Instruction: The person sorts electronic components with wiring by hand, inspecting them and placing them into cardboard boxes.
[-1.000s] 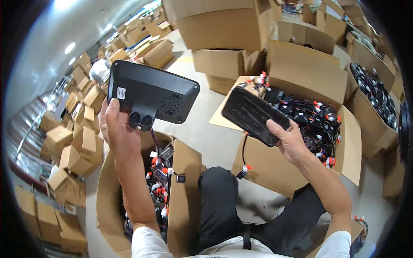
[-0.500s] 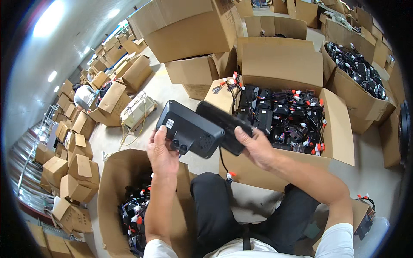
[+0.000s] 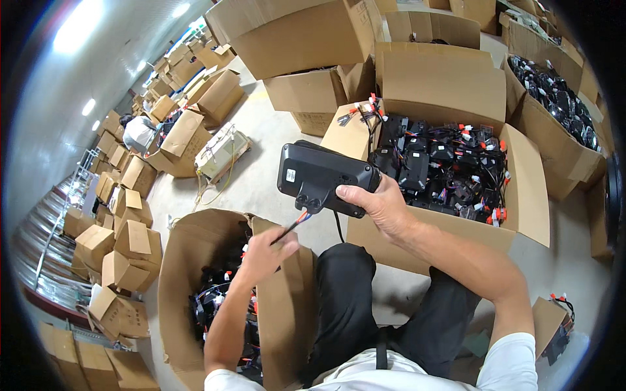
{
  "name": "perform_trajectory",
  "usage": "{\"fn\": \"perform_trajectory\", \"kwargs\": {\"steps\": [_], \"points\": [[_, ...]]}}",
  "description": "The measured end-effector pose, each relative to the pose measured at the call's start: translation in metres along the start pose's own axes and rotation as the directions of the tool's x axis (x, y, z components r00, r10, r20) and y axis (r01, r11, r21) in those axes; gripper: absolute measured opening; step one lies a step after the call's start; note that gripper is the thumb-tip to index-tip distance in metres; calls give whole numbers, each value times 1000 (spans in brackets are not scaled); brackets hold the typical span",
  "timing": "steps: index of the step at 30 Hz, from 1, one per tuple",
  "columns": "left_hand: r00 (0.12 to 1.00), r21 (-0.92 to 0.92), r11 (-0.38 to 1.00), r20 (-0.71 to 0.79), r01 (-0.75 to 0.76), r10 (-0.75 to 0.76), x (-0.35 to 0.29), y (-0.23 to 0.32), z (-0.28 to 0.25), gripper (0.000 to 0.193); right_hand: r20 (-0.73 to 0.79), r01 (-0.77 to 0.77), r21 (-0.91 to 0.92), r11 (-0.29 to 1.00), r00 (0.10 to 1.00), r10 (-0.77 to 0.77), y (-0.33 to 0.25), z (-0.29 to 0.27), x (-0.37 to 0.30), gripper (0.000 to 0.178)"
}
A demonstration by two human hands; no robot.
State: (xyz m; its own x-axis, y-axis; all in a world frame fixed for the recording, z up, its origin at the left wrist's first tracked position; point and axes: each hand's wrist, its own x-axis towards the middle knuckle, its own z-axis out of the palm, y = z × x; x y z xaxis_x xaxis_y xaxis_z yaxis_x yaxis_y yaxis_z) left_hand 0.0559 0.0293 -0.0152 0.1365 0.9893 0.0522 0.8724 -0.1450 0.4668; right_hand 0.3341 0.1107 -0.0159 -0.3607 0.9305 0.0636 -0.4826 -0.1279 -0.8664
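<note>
I see the right hand gripping a flat black plastic device housing with a white label and a two-knobbed mount, thumb pressed on its facing side and a second flat black housing stacked just behind it. My view shows the left hand with fingers closed around the thin dark cable running from that mount. Both housings are held up between an open brown cardboard box at left and another open brown cardboard box full of wired black units at right.
</note>
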Motion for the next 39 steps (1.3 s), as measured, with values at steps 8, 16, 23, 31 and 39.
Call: {"fn": "perform_trajectory", "kwargs": {"steps": [8,16,23,31,39], "points": [[942,-39,949,-115,313,-315,-89,-89,-86,14,265,62,-109,992,964,-31,11,29,-3,56],[708,532,845,-615,49,346,-97,20,-126,8,216,124,-25,992,970,-116,-20,50,6,49],[953,-62,990,-271,125,-138,-100,-25,-94,20,217,30,-16,999,976,-26,6,28,-3,46],[951,-142,967,-198,210,-236,-101,19,-124,10,153,71,-80,994,987,-58,-19,18,-8,49],[913,535,845,-331,-27,239,-75,-12,-89,13,239,139,-89,986,964,-114,-19,23,-15,56]]}}
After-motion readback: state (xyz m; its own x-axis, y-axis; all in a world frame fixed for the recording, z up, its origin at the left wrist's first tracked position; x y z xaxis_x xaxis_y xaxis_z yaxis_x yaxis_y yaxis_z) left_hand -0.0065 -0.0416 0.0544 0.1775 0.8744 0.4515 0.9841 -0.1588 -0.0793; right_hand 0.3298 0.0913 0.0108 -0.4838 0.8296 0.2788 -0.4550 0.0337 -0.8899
